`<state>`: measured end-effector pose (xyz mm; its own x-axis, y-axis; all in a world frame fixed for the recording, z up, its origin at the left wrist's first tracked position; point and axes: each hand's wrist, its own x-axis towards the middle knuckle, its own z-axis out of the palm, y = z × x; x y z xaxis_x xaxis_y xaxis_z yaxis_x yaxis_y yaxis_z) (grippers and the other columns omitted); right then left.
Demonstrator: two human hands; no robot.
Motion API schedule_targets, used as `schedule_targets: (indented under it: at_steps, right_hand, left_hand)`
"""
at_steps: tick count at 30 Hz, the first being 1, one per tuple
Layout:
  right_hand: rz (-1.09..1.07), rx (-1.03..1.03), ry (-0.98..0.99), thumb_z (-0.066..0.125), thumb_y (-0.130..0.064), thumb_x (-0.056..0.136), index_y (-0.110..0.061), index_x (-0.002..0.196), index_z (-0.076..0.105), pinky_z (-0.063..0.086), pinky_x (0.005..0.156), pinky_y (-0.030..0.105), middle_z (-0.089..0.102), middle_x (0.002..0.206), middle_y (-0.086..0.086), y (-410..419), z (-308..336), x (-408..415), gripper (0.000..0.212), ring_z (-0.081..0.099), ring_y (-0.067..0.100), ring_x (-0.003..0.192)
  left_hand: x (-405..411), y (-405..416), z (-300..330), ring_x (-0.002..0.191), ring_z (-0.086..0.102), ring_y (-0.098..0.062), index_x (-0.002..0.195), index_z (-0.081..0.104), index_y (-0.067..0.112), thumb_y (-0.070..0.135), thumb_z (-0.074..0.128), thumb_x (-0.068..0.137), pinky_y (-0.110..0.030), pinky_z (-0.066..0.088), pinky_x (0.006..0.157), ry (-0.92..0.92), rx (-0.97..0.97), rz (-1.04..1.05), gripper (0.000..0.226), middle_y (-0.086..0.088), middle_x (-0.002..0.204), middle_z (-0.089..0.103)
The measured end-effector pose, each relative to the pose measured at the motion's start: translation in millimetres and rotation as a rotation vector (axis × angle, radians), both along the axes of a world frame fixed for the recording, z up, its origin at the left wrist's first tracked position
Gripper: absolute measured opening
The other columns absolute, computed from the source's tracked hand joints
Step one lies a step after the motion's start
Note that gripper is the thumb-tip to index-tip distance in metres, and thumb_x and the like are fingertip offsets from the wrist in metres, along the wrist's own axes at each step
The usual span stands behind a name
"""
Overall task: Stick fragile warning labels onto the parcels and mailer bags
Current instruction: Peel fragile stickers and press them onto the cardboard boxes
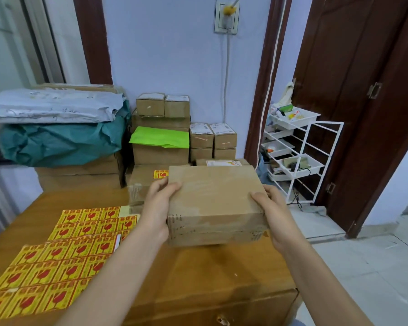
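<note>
Now both hands are on the cardboard parcel [212, 198], one at each short end, and it sits just above the desk [212, 274] at the centre of the view, a shadow showing beneath it. The left hand [157, 208] wraps the left end, thumb lying over the top edge and fingers [161, 184] curled behind the far corner. The right hand [272, 210] does the same opposite, thumb on top, the rest tucked down the side and out of sight. So both are closed around the box, carrying it between them.

Stiff stuff, by the look of it: flat faces, square corners, no sag. The glossy tape over the top and ends could be slick under the palms, so this end-to-end clamp seems the sensible hold. Its weight cannot be read from here, though two hands suggest some heft.

Its top face is bare, no warning label yet. Sheets of yellow-and-red fragile labels [57, 267] lie flat on the desk to the left, well within reach. Behind, another parcel already carries one label [160, 174].
</note>
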<state>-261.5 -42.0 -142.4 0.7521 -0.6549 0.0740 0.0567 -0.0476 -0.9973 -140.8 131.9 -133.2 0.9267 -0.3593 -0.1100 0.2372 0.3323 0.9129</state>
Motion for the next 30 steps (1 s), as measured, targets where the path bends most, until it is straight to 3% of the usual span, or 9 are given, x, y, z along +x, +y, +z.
schedule_targets:
  at_steps: [4, 14, 24, 27, 30]
  right_hand:
    - [0.029, 0.018, 0.074, 0.052, -0.027, 0.096, -0.021, 0.120, 0.048, 0.044, 0.067, 0.028, 0.060, 0.109, -0.001, 18.7, -22.0, 4.3, 0.025, 0.060, 0.014, 0.094]
    - [0.022, 0.020, 0.141, 0.053, -0.029, 0.095, -0.016, 0.126, 0.047, 0.046, 0.068, 0.027, 0.060, 0.108, -0.002, 22.8, -43.0, 35.5, 0.034, 0.059, 0.014, 0.093]
    - [-0.138, -0.302, 0.191, 0.053, -0.032, 0.094, -0.013, 0.122, 0.056, 0.046, 0.075, 0.031, 0.062, 0.113, 0.001, -5.0, -46.9, 48.2, 0.033, 0.058, 0.019, 0.100]
    - [-0.159, -0.380, 0.214, 0.053, -0.029, 0.094, -0.011, 0.120, 0.058, 0.043, 0.067, 0.025, 0.061, 0.109, 0.001, -9.9, -46.9, 48.0, 0.032, 0.057, 0.018, 0.097]
    - [-0.209, -0.623, 0.285, 0.053, -0.025, 0.094, -0.009, 0.120, 0.056, 0.043, 0.081, 0.031, 0.056, 0.114, 0.004, -9.7, -42.8, 48.9, 0.031, 0.053, 0.022, 0.109]
  left_hand:
    - [0.0, 25.0, -27.1, 0.090, 0.063, -0.025, 0.117, 0.054, 0.024, 0.021, 0.062, 0.089, -0.034, 0.048, 0.063, 0.070, 0.038, 0.025, 0.028, -0.005, 0.103, 0.065]
    - [27.8, 27.7, -51.5, 0.091, 0.063, -0.024, 0.112, 0.056, 0.026, 0.024, 0.065, 0.088, -0.035, 0.050, 0.066, 0.129, 0.064, 0.058, 0.025, -0.004, 0.103, 0.064]
    - [35.1, 1.3, -52.6, 0.089, 0.060, -0.018, 0.124, 0.055, 0.020, 0.027, 0.065, 0.089, -0.032, 0.050, 0.066, 0.083, 0.095, 0.088, 0.037, -0.003, 0.107, 0.062]
    - [34.6, -3.0, -53.6, 0.090, 0.060, -0.018, 0.128, 0.052, 0.019, 0.027, 0.064, 0.089, -0.032, 0.049, 0.066, 0.071, 0.117, 0.081, 0.041, -0.005, 0.112, 0.061]
    - [36.7, -2.6, -52.4, 0.088, 0.057, -0.014, 0.130, 0.050, 0.019, 0.028, 0.062, 0.091, -0.029, 0.046, 0.064, 0.028, 0.166, 0.061, 0.042, -0.003, 0.114, 0.059]
